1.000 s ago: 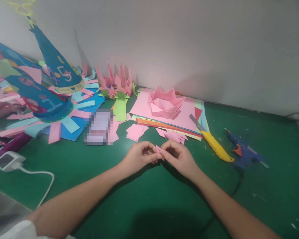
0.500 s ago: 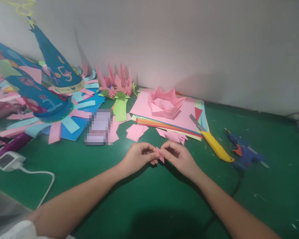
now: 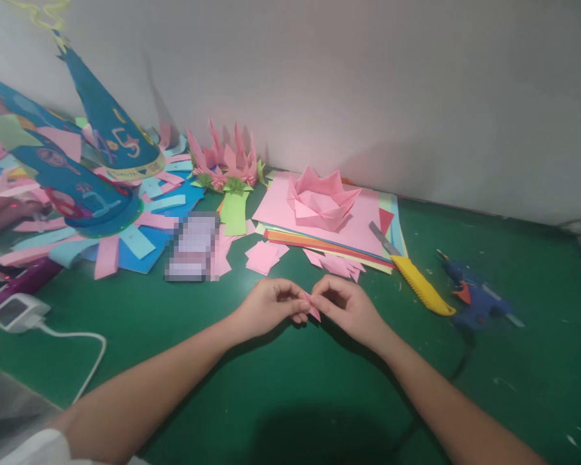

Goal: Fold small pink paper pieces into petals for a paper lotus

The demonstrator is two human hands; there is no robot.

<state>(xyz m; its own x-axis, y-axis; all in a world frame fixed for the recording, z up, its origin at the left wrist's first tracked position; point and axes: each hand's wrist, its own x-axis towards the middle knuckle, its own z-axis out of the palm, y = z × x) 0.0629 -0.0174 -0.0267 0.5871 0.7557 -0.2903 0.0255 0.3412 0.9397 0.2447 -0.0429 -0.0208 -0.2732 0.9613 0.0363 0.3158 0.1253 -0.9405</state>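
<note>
- My left hand [image 3: 271, 306] and right hand [image 3: 347, 305] pinch a small pink paper piece [image 3: 312, 307] between their fingertips.
- They rest on the green table [image 3: 290, 387], near the pink paper scraps [image 3: 264, 256].

Green mat [image 3: 290, 394] covers the table. Far centre: stack of coloured sheets [image 3: 275, 210], folded pink paper bowl [image 3: 322, 201] on top. Yellow knife [image 3: 419, 284] at the stack's right edge, blue glue gun [image 3: 472, 297] near it, further right. Far left: blue cone hats [image 3: 111, 129] over paper strips [image 3: 135, 242]. Pink paper flowers [image 3: 223, 161] against the wall. White adapter [image 3: 12, 312] near left.

pink paper piece [image 3: 312, 307], green table [image 3: 290, 387], yellow knife [image 3: 420, 285].
</note>
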